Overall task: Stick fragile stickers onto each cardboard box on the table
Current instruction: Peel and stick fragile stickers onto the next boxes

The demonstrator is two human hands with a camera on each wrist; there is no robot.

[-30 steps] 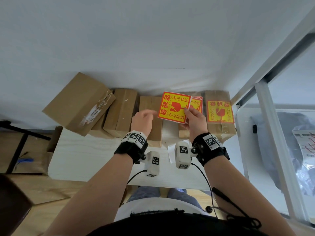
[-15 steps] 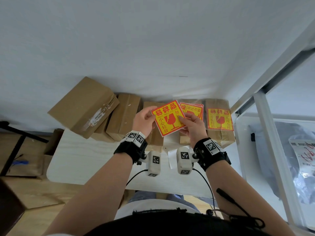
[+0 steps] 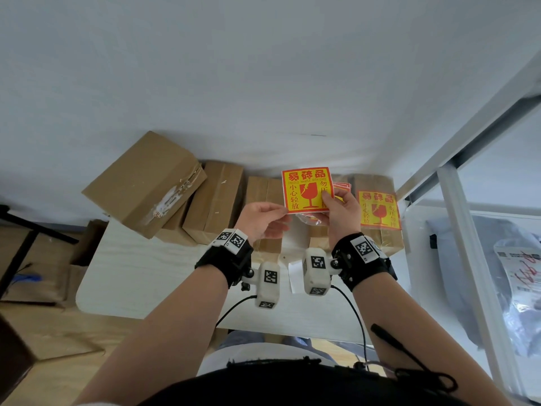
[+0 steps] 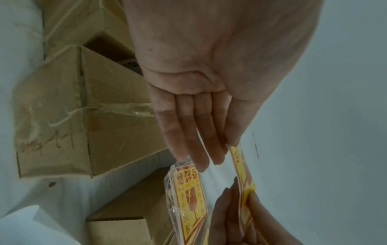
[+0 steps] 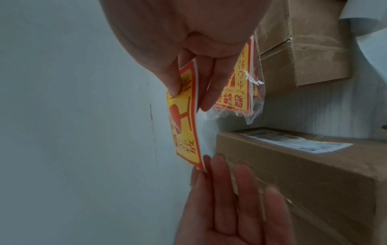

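R hand [image 3: 341,213] pinches fragile sticker [image 3: 307,190] upright w/ pack behind; L hand [image 3: 260,219] fingers straight at its near-left corner, prob to start peeling backing

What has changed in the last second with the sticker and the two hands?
The sticker was turned from tilted to upright and raised slightly. The right hand keeps pinching its right edge; the left hand now meets its lower left corner. The boxes stayed put.
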